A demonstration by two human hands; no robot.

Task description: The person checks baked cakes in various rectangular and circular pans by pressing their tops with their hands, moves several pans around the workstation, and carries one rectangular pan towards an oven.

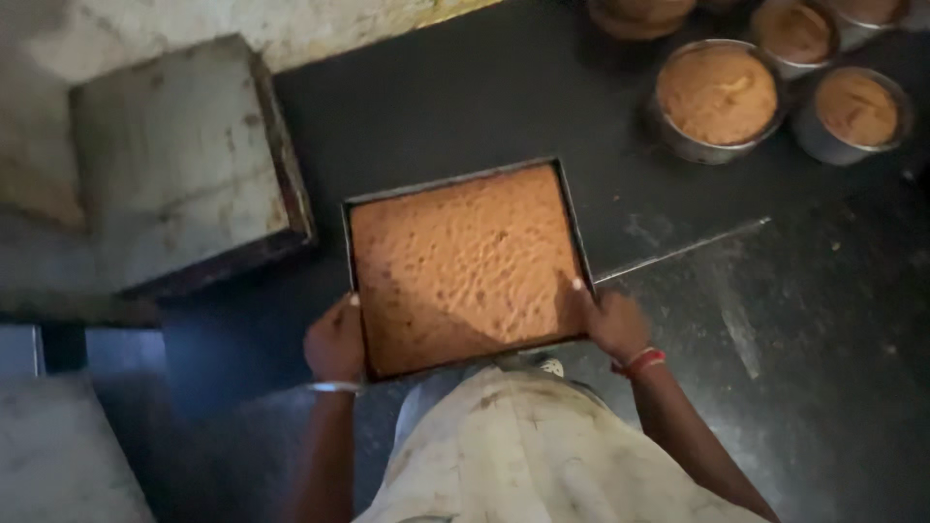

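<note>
**Square cake tin held at both near corners**

While you look straight down, your 2 hands carry a square baking tin (360,291) filled to its rim with a golden-brown sponge (463,266). Your left hand (334,339) is closed around the tin's near-left corner, thumb on the rim. Your right hand (612,322) grips the near-right corner, with 1 fingertip (578,285) up on the edge, just touching the crust. The tin sits in front of your apron (523,455), above the dark floor (775,320); whether it rests on that floor or hangs just over it is hard to tell in this dim light.

Judging by its size, the load is fairly heavy, and the tin's thin metal walls should stay stiff. The sponge itself looks soft and easily dented, so keep your fingers on the rim and walls, not on the crust. Holding only the near corners leaves the far side unsupported; a grip at mid-sides would likely balance it better. Keep it level.

To your left stands a worn square slab (174,165) with a dark edge, well apart from the tin. At the top right, several round tins (717,97) of similar brown cake sit on the floor, near one another.
</note>
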